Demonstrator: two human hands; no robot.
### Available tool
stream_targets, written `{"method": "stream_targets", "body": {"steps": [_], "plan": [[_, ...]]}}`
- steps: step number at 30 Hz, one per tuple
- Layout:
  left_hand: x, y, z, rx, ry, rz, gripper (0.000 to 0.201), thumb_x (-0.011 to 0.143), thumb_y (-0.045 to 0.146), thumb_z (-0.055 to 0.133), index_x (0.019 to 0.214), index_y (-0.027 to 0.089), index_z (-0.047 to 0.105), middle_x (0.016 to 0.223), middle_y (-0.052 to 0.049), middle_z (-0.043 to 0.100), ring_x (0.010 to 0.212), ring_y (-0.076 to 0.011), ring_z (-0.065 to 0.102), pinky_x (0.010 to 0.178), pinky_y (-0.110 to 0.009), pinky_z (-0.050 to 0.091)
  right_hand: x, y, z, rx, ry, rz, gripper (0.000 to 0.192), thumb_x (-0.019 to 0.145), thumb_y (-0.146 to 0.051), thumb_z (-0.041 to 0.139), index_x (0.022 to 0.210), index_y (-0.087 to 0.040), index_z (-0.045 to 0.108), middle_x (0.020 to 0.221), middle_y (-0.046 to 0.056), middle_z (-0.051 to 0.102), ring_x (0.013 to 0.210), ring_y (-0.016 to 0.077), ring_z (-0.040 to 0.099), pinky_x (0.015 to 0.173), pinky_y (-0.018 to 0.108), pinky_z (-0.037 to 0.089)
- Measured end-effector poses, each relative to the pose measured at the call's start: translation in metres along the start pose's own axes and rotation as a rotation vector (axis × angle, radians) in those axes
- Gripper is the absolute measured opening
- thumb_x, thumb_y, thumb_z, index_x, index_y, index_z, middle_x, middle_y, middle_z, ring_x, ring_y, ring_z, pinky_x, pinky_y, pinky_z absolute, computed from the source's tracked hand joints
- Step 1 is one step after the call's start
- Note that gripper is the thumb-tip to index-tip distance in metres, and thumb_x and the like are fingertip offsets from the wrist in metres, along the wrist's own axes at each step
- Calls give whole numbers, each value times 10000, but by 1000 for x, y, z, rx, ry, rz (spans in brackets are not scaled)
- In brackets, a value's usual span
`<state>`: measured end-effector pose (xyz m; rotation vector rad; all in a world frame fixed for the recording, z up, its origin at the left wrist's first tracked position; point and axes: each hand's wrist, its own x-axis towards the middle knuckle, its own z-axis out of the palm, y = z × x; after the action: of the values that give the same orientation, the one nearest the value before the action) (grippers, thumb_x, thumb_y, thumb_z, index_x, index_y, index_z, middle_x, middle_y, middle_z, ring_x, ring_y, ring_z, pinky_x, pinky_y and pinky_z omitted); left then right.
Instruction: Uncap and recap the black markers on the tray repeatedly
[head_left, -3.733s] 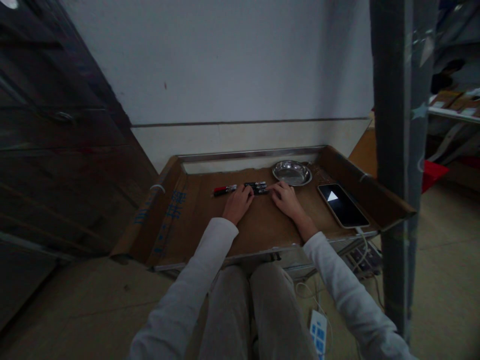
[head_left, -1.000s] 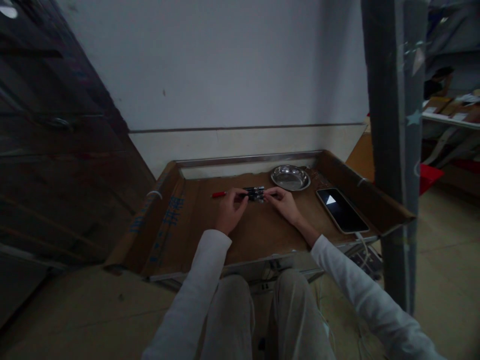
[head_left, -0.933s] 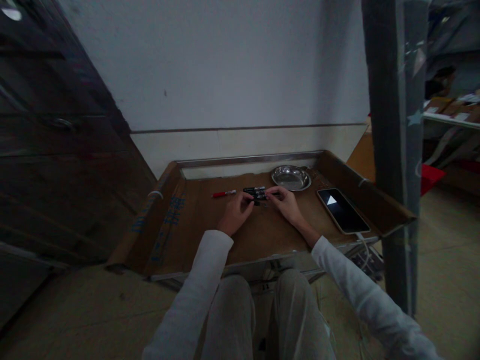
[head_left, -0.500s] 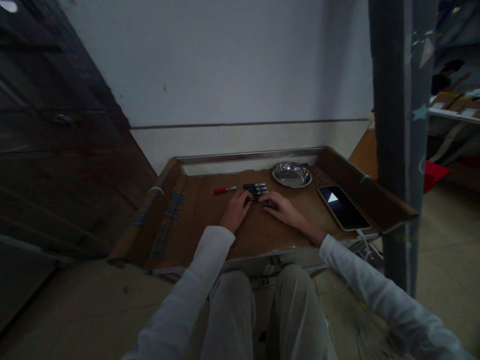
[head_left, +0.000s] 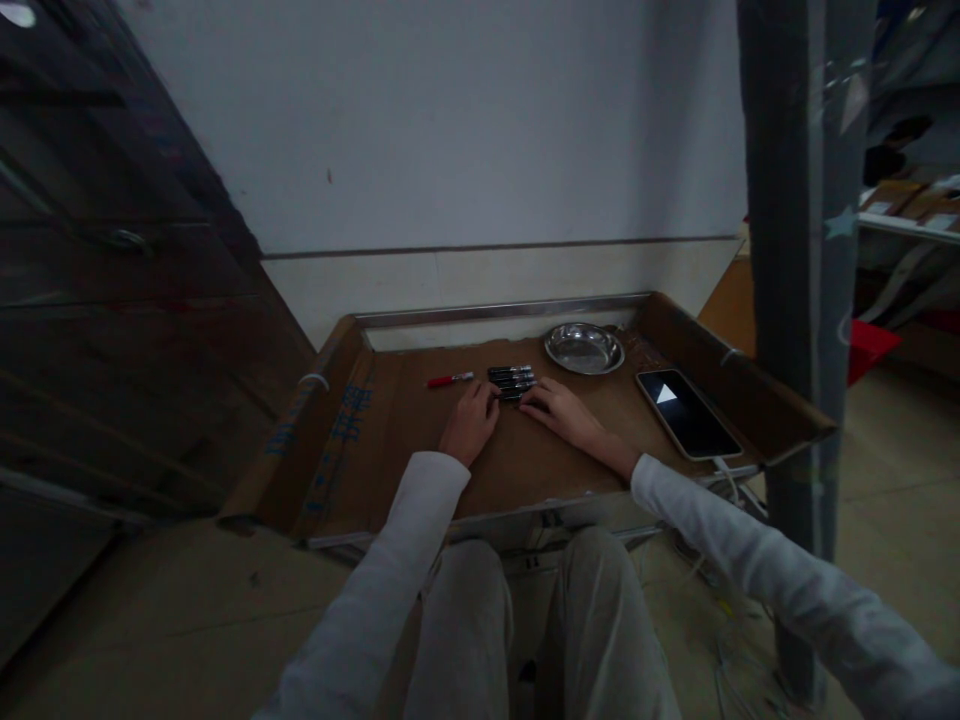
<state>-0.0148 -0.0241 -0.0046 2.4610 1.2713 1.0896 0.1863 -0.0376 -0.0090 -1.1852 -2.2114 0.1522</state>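
Several black markers [head_left: 510, 372] lie side by side in a row, pointing left to right, on the cardboard-lined table. My left hand [head_left: 472, 415] has its fingers curled at the left end of the nearest black marker [head_left: 511, 397]. At that marker's right end, my right hand [head_left: 559, 408] holds with thumb and fingertips. The fingertips partly cover both ends of it. A red marker [head_left: 448, 380] with a pale end lies apart, just beyond and left of my left hand.
A round metal dish [head_left: 584, 349] stands at the back right. Nearer on the right lies a phone [head_left: 686, 413] with a white cable plugged in. Raised cardboard walls [head_left: 739, 385] edge the table [head_left: 405, 480], and a grey wrapped pillar [head_left: 799, 300] rises to its right.
Both hands have shifted slightly away from me, bringing the nearest black marker closer to the row. The red marker, dish and phone stay put.
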Motion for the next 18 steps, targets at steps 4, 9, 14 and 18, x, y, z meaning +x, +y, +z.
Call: {"method": "stream_targets", "body": {"steps": [4,9,14,18], "plan": [[0,5,-1,59,-43,41,169,833,123,496,980,185,549,1000,-66,513,965,-199,558,903,-375,463,7,-1,2,-111,-22,-46,180,894,-312,511,948,-199,641,1004,90,597,945,214,557,828,350,433],[1,5,0,56,-91,93,106,833,163,526,930,198,551,972,-47,500,929,-183,555,891,-370,466,10,1,3,-73,-44,-96,184,897,-309,505,962,-192,632,1016,92,606,963,210,560,855,360,438],[2,0,3,47,-133,57,65,842,156,517,888,195,540,929,-37,506,866,-174,560,835,-351,479,17,3,-1,-47,-110,-154,187,897,-309,501,962,-189,630,995,90,602,943,207,564,854,359,451],[4,-1,2,26,-106,29,63,842,151,508,879,198,528,898,-21,494,795,-155,554,787,-330,482,17,7,-2,-3,-81,-158,168,895,-298,506,956,-201,629,995,79,596,965,202,553,875,356,447]]}}
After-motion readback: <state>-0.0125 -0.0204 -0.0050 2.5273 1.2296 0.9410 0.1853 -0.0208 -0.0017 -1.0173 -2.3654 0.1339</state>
